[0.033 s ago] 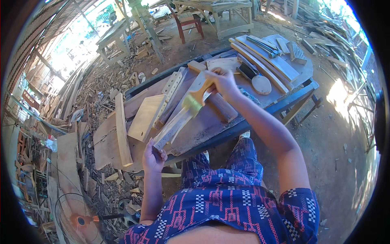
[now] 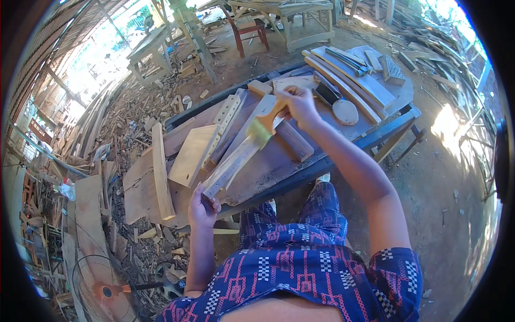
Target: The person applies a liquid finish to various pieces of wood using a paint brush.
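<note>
My right hand (image 2: 300,108) is closed round the handle of a wide paintbrush (image 2: 259,132), over the middle of the workbench. Its pale yellow-green bristles point down and left, against the upper part of a narrow wooden strip (image 2: 232,166). Nearer to me, my left hand (image 2: 204,208) grips the lower end of that strip and holds it tilted above the bench's near edge. Left of the strip lie a pale wooden block (image 2: 194,154) and a bar with a row of holes (image 2: 227,111). A dark brown block (image 2: 293,141) rests below my right hand.
The workbench (image 2: 271,188) has a dark frame. Near its right end are a black container (image 2: 326,95), a round pale disc (image 2: 345,112) and stacked boards (image 2: 348,80). A long plank (image 2: 162,172) lies left. A fan (image 2: 104,290) stands lower left; a red chair (image 2: 249,35) stands beyond.
My right hand and the paintbrush have shifted slightly to the right, the bristles moving a little up along the strip. My left hand stays in place.
</note>
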A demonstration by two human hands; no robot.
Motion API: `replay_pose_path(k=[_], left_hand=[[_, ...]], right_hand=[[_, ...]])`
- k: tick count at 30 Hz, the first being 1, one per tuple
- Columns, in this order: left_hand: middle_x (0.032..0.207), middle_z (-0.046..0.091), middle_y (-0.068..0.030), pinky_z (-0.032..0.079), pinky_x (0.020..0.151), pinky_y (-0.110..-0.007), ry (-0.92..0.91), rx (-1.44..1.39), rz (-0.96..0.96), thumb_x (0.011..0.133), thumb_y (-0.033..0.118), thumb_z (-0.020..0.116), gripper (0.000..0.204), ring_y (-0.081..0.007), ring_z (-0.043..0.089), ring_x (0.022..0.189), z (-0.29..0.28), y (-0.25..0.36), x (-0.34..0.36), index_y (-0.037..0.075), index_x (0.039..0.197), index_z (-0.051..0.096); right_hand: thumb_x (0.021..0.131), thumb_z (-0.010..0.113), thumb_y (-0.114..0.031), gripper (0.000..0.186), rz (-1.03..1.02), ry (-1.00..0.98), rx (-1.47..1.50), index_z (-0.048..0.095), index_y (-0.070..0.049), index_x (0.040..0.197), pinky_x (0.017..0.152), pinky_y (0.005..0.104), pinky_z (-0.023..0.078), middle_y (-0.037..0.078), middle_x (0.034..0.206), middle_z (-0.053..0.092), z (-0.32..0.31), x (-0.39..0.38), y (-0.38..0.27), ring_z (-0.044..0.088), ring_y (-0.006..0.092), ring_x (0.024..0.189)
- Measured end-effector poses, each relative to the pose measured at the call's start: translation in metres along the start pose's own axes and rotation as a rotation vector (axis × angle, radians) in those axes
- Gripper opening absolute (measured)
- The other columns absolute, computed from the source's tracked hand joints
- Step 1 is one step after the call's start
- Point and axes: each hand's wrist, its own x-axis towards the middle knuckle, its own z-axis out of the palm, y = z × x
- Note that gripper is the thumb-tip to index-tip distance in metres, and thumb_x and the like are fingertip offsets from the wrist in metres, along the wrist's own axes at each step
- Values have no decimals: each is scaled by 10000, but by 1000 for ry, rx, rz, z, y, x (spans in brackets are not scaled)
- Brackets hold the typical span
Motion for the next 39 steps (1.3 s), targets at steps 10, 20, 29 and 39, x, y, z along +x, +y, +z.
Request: replay_pose_path(k=[10, 20, 29, 39], left_hand=[[579, 549, -34, 397, 345, -239, 48, 183, 222, 870, 252, 539, 248, -115, 490, 386, 15, -1, -9, 44, 1003, 550], [905, 595, -70, 437, 475, -190, -49, 533, 370, 694, 5, 678, 499, -72, 543, 629, 18, -4, -22, -7, 1148, 472], [843, 603, -58, 457, 491, -197, -22, 543, 360, 695, -45, 652, 463, -73, 543, 600, 22, -5, -25, -13, 1126, 486], [773, 595, -45, 457, 467, -205, -32, 638, 383, 704, -26, 670, 420, -75, 533, 538, 12, -9, -21, 6, 1089, 507]], right_hand=[[786, 620, -317, 280, -393, 286, -765, 617, -38, 807, 602, 356, 462, 109, 630, 601, -46, 57, -1, 603, 254, 597], [803, 578, -301, 240, -571, 42, -1037, 585, -71, 734, 675, 413, 462, 138, 789, 605, 22, 21, 9, 600, 322, 749], [800, 613, -252, 219, -729, -408, -686, 569, -45, 743, 590, 387, 467, 137, 736, 584, 115, -88, -42, 600, 318, 673], [838, 611, -211, 230, -32, -562, 0, 594, 18, 844, 431, 225, 452, 82, 653, 605, 118, -79, -58, 587, 115, 496]])
